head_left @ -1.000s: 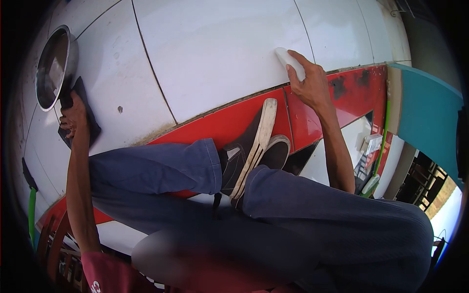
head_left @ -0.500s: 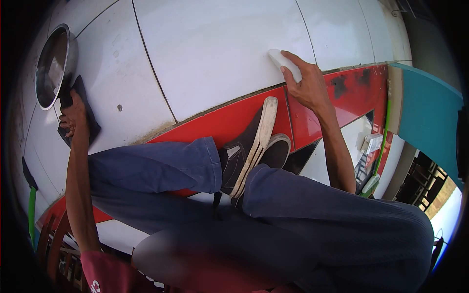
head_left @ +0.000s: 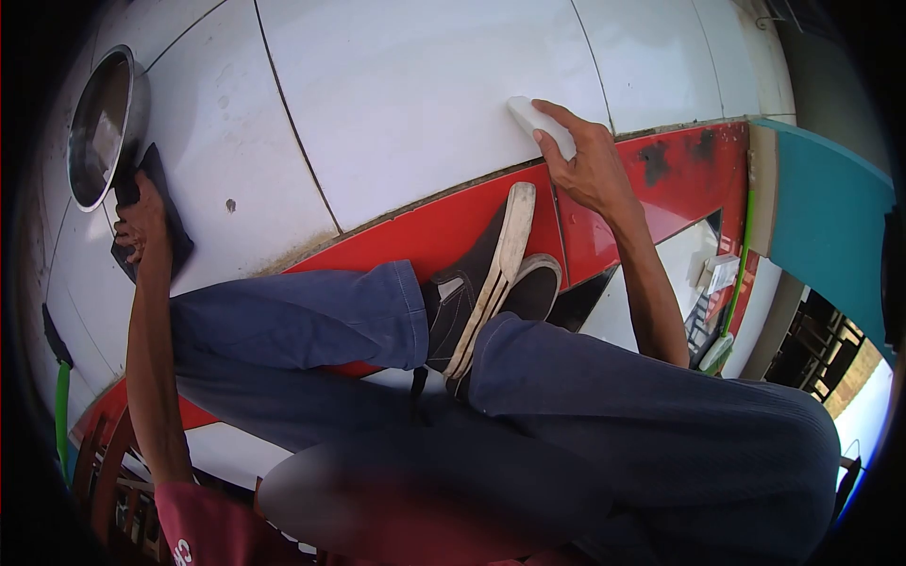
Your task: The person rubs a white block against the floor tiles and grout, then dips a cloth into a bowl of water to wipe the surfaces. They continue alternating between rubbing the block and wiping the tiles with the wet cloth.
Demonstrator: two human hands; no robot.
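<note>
My right hand point(head_left: 593, 160) pinches a white block point(head_left: 540, 124), like a sponge or eraser, between thumb and fingers. The block rests against the white tiled surface point(head_left: 406, 104), just beyond its edge with the red tiles. At the far left, my left hand point(head_left: 142, 224) is closed on a dark cloth point(head_left: 168, 212), whose pointed corners spread on the tiles. Right beside that hand stands a round metal bowl point(head_left: 140, 113) with brownish liquid in it.
My crossed legs and dark shoes point(head_left: 491, 274) are next to the red tile border point(head_left: 377, 247). A small white box point(head_left: 720, 274) and a green-handled tool point(head_left: 742, 255) lie to the right. Another green handle point(head_left: 62, 406) is at far left.
My right hand and the white block have shifted slightly to the left along the tiles. My left hand has stayed on the dark cloth beside the bowl.
</note>
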